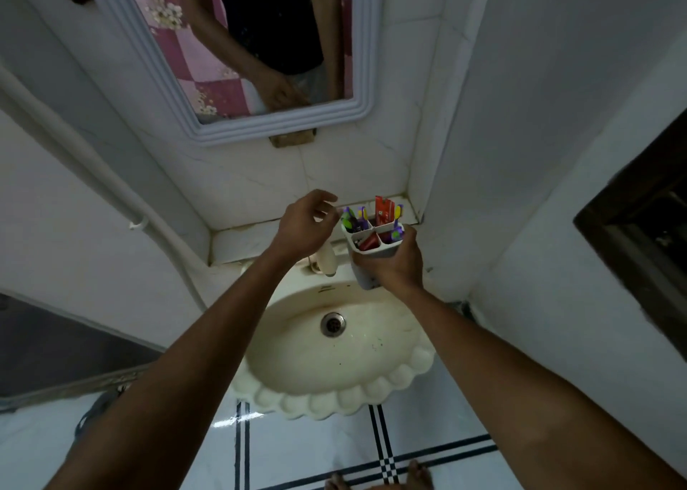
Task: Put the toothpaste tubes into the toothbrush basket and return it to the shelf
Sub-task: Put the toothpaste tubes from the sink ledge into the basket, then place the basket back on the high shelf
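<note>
My right hand point(397, 262) grips the white toothbrush basket point(366, 262) from its right side and holds it in the air over the sink's back edge, just in front of the tiled shelf point(260, 235). The basket has several compartments. A red toothpaste tube point(383, 210) stands upright in the far compartment, and another red tube point(368, 243) lies lower in the near one. Purple and yellow toothbrushes point(351, 220) fill the left compartment. My left hand point(305, 225) hovers just left of the basket, fingers loosely curled and apart, holding nothing.
A cream scalloped sink point(390, 374) with a metal drain point(333, 324) sits below the basket. A white tap point(327, 259) stands at the sink's back. A white-framed mirror point(267, 125) hangs above the shelf. A white wall closes in on the right.
</note>
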